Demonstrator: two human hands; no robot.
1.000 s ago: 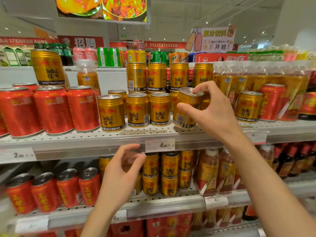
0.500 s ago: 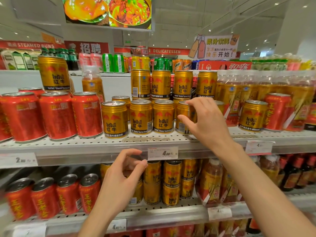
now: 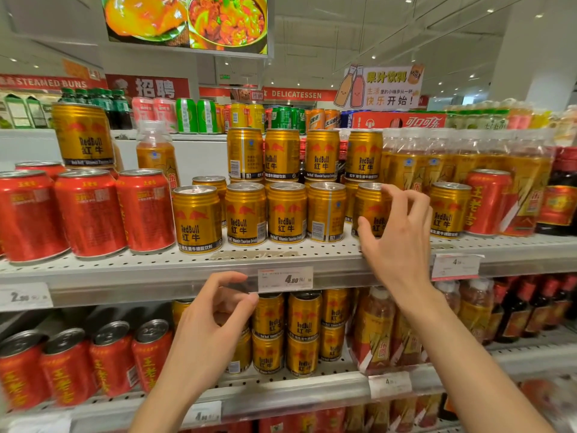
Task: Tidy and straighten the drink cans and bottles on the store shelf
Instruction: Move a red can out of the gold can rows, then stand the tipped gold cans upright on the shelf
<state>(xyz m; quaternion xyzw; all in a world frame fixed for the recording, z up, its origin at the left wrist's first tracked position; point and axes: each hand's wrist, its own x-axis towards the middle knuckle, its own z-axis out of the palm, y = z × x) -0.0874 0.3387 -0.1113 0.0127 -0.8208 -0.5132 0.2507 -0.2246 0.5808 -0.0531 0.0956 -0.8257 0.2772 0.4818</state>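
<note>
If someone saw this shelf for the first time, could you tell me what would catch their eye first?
Probably the row of gold Red Bull cans along the front of the upper shelf, with the right hand wrapped round one gold can in it. Next, the red cans massed to their left, and the left hand, loosely curled and holding nothing, below the shelf edge.

A row of gold Red Bull cans point(image 3: 246, 214) stands upright at frame centre on the shelf point(image 3: 187, 270), red cans point(image 3: 90, 210) to their left, bottles point(image 3: 443, 157) to their right.
</note>
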